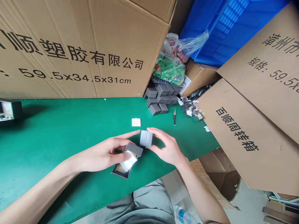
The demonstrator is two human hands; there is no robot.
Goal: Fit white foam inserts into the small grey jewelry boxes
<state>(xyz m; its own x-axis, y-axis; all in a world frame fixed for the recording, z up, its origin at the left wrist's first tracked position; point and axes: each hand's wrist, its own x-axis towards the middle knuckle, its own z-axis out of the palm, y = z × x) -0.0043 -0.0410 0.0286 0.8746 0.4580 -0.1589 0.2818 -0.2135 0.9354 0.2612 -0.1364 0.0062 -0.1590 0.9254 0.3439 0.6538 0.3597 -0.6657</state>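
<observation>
My left hand [112,154] is closed around an opened dark grey jewelry box [135,149], its lid tilted up. The thumb presses a white pad [129,161] that sticks out of the box. Below them shows a black-edged box half [120,171]; whether it is joined to the lid I cannot tell. Between thumb and fingers, my right hand [165,146] grips a closed grey box [146,138] by its right side. The left index finger reaches to this box's upper left edge. A small white square card [136,122] lies on the green table just beyond.
Grey boxes [161,96] are stacked at the back, beside tweezers [174,117] and a pile of box pieces [191,109]. Large cartons [77,18] border the table [70,124]. Bagged items [169,70] and a blue crate [210,40] stand behind. A dark box [10,110] sits far left.
</observation>
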